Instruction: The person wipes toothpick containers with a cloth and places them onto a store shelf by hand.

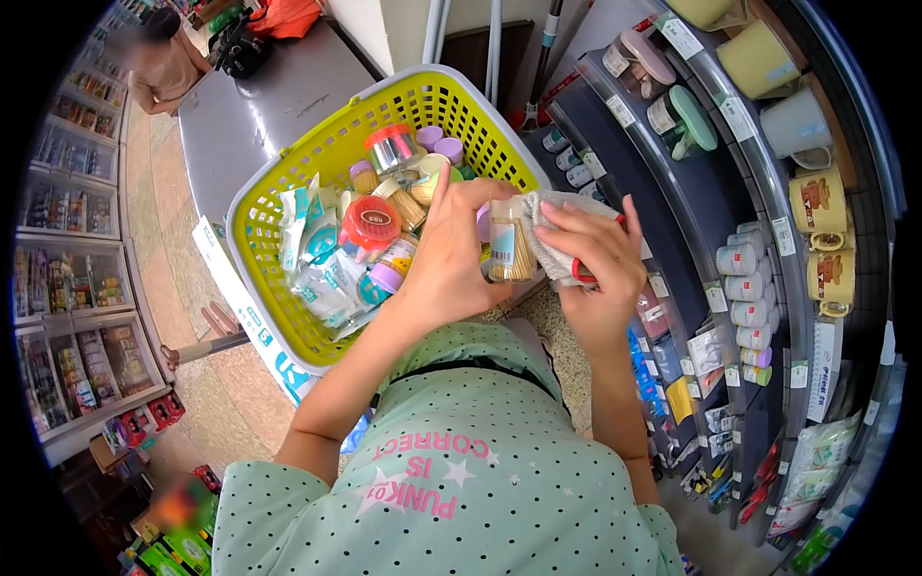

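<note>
My left hand (451, 245) holds a clear container of toothpicks (510, 240) with a barcode label, fingers around its side and top. My right hand (595, 254) grips a grey cloth (555, 235) with red edging, pressed against the container's right side. Beside my left hand, a yellow-green basket (257, 216) holds several toothpick containers, a red-lidded round container (370, 223), a clear jar with a red rim (391, 149) and clear packets with teal print (336, 288).
The basket rests at a grey table (279, 77) bearing a black bag (242, 43). Shelves with mugs (819, 202), cups and packets curve along the right. A person (168, 62) is at the table's far left. Display cases (77, 269) line the left.
</note>
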### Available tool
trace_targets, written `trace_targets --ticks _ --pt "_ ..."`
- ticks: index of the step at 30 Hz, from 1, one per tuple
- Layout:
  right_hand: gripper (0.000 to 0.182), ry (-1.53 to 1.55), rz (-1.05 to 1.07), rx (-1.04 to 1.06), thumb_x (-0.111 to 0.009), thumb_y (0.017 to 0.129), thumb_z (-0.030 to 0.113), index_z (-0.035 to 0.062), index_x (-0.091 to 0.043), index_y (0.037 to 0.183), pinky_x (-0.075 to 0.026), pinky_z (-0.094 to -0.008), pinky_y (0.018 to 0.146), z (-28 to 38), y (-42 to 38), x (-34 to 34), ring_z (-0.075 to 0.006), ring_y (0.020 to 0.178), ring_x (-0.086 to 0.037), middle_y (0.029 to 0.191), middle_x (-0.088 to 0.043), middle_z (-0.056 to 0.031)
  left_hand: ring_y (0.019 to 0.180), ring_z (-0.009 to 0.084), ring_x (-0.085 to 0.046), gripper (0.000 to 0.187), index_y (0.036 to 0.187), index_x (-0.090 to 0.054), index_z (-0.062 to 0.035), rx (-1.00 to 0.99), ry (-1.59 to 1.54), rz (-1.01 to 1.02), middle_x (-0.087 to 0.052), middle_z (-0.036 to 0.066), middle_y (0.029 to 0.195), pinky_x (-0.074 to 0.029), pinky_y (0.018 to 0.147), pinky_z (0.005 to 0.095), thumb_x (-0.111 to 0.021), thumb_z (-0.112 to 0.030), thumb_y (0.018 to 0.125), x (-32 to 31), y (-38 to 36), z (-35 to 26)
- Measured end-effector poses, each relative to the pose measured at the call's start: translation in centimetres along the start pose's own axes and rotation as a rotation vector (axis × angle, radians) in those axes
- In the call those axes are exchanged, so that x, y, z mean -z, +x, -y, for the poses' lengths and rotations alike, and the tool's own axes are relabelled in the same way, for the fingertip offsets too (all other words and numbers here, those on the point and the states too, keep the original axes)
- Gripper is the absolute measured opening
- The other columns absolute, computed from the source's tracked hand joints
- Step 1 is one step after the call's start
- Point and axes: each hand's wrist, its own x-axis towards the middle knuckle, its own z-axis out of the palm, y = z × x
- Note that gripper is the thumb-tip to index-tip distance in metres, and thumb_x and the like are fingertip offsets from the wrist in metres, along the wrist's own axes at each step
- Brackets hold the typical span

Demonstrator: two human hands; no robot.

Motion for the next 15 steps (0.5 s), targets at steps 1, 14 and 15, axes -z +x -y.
trace_targets --ticks 1,14,15 --pt "0.042 0.029 0.004 -0.016 -0.064 0.063 -0.010 0.0139 -0.077 0.096 -0.027 -0.0566 0.117 -0.1 -0.2 -0.3 -0.0225 0.107 -0.069 0.112 -0.075 0.0002 0.122 0.0335 -0.055 0.091 0.129 -0.037 -0.0045 0.022 0.006 0.034 -0.056 0.014 0.124 -0.013 0.122 0.0613 -0.088 -0.007 0.054 0.0 -0.1 0.2" --pt "0.034 0.158 0.250 -0.089 -0.066 0.063 -0.007 0.0145 -0.077 0.087 -0.032 -0.0507 0.116 0.1 -2.8 1.2 -0.0200 0.095 -0.072 0.097 -0.078 -0.0007 0.120 0.0377 -0.055 0.092 0.132 -0.038 -0.0006 0.117 0.007 0.123 -0.055 0.015 0.126 -0.021 0.122 0.0554 -0.085 -0.001 0.053 -0.8 -1.1 1.3" --pt "0.033 0.191 0.218 -0.097 -0.067 0.064 -0.007 0.0144 -0.077 0.088 -0.032 -0.0501 0.115 0.0 -2.5 1.4 -0.0201 0.095 -0.072 0.098 -0.077 -0.0007 0.125 0.0365 -0.054 0.093 0.133 -0.037 0.0001 0.142 -0.005 0.142 -0.055 0.017 0.128 -0.020 0.123 0.0520 -0.085 0.000 0.054 -0.8 -1.1 1.3"
